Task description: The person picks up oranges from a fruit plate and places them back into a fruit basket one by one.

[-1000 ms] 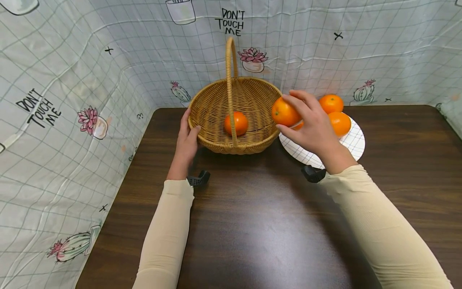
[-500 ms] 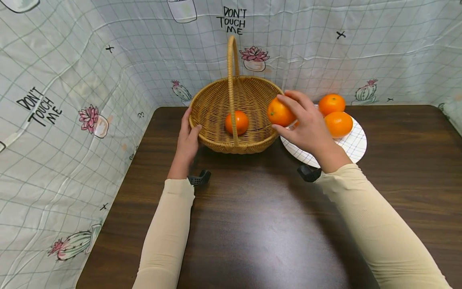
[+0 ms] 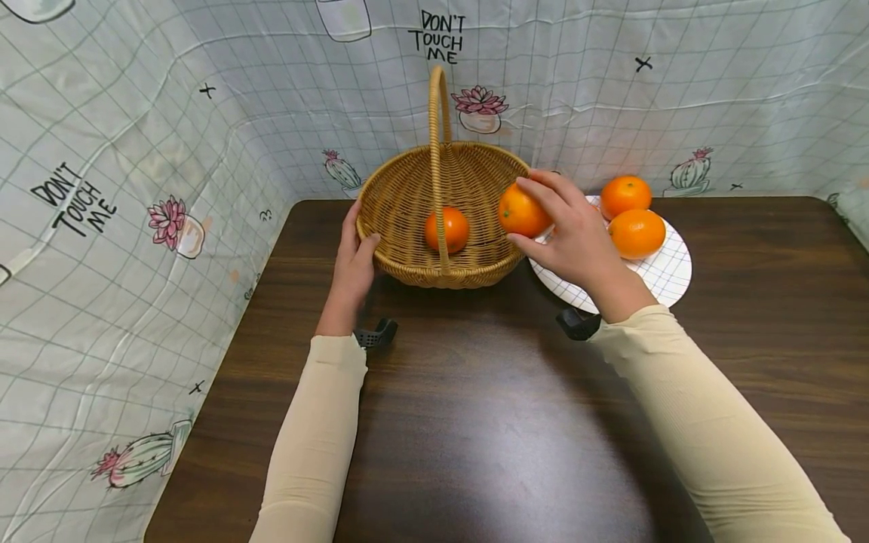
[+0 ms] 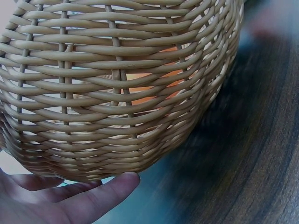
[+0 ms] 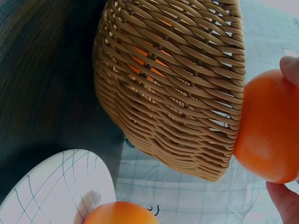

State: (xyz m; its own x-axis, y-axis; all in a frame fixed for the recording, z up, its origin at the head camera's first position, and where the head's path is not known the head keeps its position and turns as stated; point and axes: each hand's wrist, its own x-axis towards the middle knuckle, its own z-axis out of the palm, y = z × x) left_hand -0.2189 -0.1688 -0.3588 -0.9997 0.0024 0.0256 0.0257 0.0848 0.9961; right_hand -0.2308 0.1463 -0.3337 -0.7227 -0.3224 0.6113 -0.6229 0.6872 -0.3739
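A wicker basket [image 3: 407, 188] with a tall arched handle stands on the table, and one orange [image 3: 455, 229] lies inside it. My left hand [image 3: 354, 268] holds the basket's left rim, thumb over the edge; its fingers [image 4: 107, 193] show against the outer weave in the left wrist view. Between thumb and fingers, my right hand [image 3: 580, 234] holds another orange [image 3: 523, 211] at the basket's right rim. In the right wrist view this held orange [image 5: 268, 128] appears at rim height, partly behind the weave; I cannot tell whether they touch.
Right of the basket, a white checked plate [image 3: 672, 264] holds two visible oranges, one at the back [image 3: 625, 197] and one nearer [image 3: 637, 234]. My right hand hides part of the plate. A printed cloth [image 3: 577, 90] hangs behind the dark wooden table [image 3: 475, 422].
My right hand has moved slightly left with its orange, from beside the basket to over its right rim. My left hand keeps its hold on the basket.
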